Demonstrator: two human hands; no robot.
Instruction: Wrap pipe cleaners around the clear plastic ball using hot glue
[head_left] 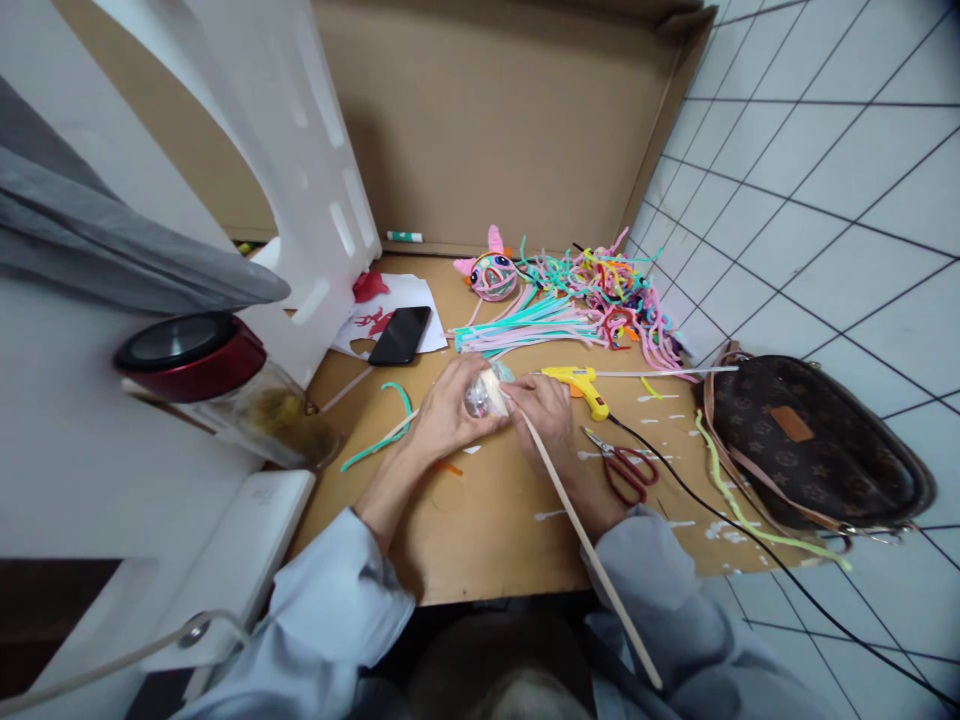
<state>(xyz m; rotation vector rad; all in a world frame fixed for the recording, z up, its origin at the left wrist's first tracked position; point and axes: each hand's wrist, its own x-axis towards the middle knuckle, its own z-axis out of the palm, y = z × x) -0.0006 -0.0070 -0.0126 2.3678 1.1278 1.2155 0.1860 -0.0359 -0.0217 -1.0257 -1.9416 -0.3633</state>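
My left hand (450,408) is wrapped round a clear plastic ball (480,396) from its left side. Around the ball runs a pale cream pipe cleaner (585,540), whose long free end trails down over my right forearm. The fingers of my right hand (544,408) pinch this pipe cleaner against the ball's right side. Just beyond that hand lies a yellow glue gun (581,384) with a glue stick in its back. Scissors (626,468) with dark red handles rest to the right. Part of the ball is hidden by my fingers.
A finished-looking decorated ball (493,277) with pink ears stands behind, beside a heap of coloured pipe cleaners (607,285). A phone (401,335) lies on paper. Left stands a glass bottle (277,410); right, a brown bag (825,435) and the glue gun's black cable (697,490).
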